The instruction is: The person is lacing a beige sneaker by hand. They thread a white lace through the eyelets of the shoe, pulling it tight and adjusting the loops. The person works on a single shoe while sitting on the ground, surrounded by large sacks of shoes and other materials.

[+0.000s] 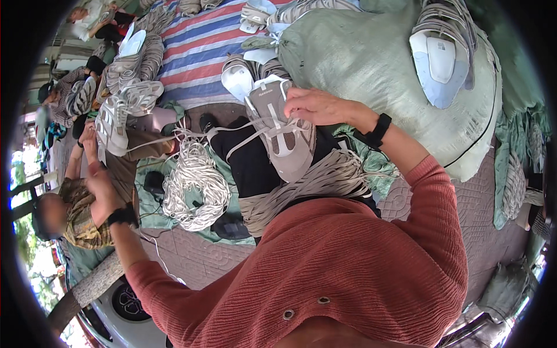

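Observation:
A grey-beige shoe upper (290, 152) with a brown mesh tongue lies over my lap, its rounded toe toward me. My right hand (316, 108) is closed on its right edge, at the eyelets. A flat pale shoelace (200, 136) runs from the eyelets out to the left; another length loops down beside the upper. My left hand (103, 190) is stretched far left, somewhat blurred, its fingers closed at the lace's end. A bundle of flat grey laces (313, 180) lies across my thighs. Beside my leg sits a coil of whitish laces (197, 188).
A co-worker (87, 223) sits at left, hands on a pale shoe upper (112, 124). Stacked uppers (136, 61) stand beyond, by a striped sheet (194, 55). A bulging green sack (354, 58) fills the far right, with more uppers (442, 61) on it. A fan (130, 301) stands lower left.

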Demonstrator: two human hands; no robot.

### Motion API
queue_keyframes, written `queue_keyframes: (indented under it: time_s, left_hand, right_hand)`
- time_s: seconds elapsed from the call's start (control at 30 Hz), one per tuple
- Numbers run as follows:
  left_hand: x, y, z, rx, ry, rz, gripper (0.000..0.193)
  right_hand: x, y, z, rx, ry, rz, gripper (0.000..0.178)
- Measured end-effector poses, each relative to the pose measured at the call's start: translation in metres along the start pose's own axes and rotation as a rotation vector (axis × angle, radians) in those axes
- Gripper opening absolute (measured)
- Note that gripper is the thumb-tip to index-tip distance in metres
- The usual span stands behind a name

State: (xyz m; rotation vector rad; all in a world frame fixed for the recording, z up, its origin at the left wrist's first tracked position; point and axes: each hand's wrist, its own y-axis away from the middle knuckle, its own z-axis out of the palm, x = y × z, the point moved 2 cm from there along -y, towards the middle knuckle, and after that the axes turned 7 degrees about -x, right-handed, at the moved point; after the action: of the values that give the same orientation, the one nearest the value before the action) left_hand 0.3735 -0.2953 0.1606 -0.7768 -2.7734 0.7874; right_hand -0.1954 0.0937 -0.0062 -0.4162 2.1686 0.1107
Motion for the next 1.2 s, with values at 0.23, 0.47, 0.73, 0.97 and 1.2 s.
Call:
queue_keyframes:
  time_s: [0.23, 0.47, 0.73, 0.97, 1.2]
  left_hand:
    - [0.366, 0.091, 0.09, -0.375, 0.645, 0.378, 0.047]
    - [0.47, 0.111, 0.085, -0.673, 0.605, 0.744, 0.034]
    - [0.472, 0.101, 0.095, -0.725, 0.585, 0.769, 0.031]
    - [0.469, 0.098, 0.099, -0.746, 0.591, 0.763, 0.031]
    - [0.471, 0.091, 0.105, -0.85, 0.612, 0.775, 0.032]
  right_hand:
    - [0.004, 0.0, -0.004, -0.043, -0.081, 0.02, 0.027]
    - [0.014, 0.02, -0.002, 0.06, -0.09, 0.148, 0.023]
    - [0.014, 0.016, 0.011, 0.009, -0.089, 0.328, 0.016]
    - [0.012, 0.02, -0.005, -0.05, -0.238, 0.302, 0.01]
    - [-0.016, 0.029, -0.021, -0.035, -0.631, 0.057, 0.016]
